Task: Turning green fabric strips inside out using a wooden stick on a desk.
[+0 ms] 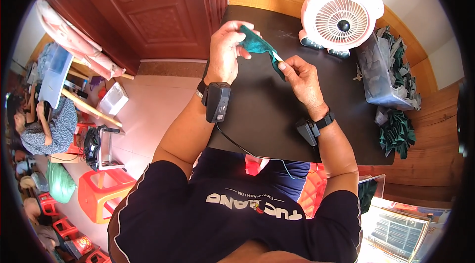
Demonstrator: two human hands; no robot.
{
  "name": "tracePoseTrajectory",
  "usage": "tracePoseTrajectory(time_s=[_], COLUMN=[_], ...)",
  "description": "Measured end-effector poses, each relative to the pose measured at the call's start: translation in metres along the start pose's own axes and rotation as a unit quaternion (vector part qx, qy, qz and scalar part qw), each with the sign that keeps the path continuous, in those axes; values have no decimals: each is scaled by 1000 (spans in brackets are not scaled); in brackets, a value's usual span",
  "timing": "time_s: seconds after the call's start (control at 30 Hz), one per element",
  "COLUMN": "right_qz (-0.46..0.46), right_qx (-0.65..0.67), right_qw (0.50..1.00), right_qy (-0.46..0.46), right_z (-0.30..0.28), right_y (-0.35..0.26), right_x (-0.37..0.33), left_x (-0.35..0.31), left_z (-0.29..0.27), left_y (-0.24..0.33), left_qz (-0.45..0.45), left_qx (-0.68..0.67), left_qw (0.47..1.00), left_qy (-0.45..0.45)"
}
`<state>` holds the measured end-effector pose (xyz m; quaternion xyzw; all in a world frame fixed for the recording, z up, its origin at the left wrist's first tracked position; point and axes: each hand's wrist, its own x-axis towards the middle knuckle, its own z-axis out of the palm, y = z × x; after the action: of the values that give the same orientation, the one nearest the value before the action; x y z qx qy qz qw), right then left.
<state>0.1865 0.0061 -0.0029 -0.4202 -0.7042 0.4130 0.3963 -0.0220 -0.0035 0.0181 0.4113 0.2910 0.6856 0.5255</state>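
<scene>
A dark green velvety piece of cloth (257, 44) is stretched in the air above the dark table, between my two hands. My left hand (226, 49) is closed on its wider upper end, the thumb pressing on it. My right hand (303, 80) pinches the narrower lower end with thumb and fingertips. A small white strip (278, 57) shows beside the cloth near the right fingertips; whether it is part of the cloth I cannot tell. Both wrists carry black strapped devices, and a thin cable runs from the left one across the table's near edge.
A pinkish-white fan (342, 25) stands at the table's far right. Beside it, a clear plastic bin (378, 77) holds grey and green cloth pieces, with a green bundle (397, 134) nearer me. Red stools (105, 188) and another seated person (49, 124) are at left.
</scene>
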Motion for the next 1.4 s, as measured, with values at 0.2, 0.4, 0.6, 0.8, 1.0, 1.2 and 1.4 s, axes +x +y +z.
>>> tracePoseTrajectory(time_s=[0.2,0.4,0.6,0.8,1.0,1.2,1.4], right_qz=[-8,-24,-62,-92,-99,-13,13], right_qx=[-10,-4,-13,-36,-4,84,93], right_qw=[999,999,997,991,994,992,991], right_qy=[51,47,51,91,42,-89,-100], right_z=[0,-2,2,5,7,3,7], right_y=[-2,-1,5,0,-1,-13,-14], right_x=[-2,2,1,1,-4,-8,-8], left_x=[-3,-2,-2,-2,-5,-10,-7], left_z=[4,7,3,5,5,8,6], left_y=[-2,1,0,1,2,0,-1], left_qz=[4,21,18,24,59,90,83], left_qx=[11,15,34,20,-6,24,31], left_qw=[1000,999,999,999,997,994,993], left_qy=[13,34,37,44,42,49,72])
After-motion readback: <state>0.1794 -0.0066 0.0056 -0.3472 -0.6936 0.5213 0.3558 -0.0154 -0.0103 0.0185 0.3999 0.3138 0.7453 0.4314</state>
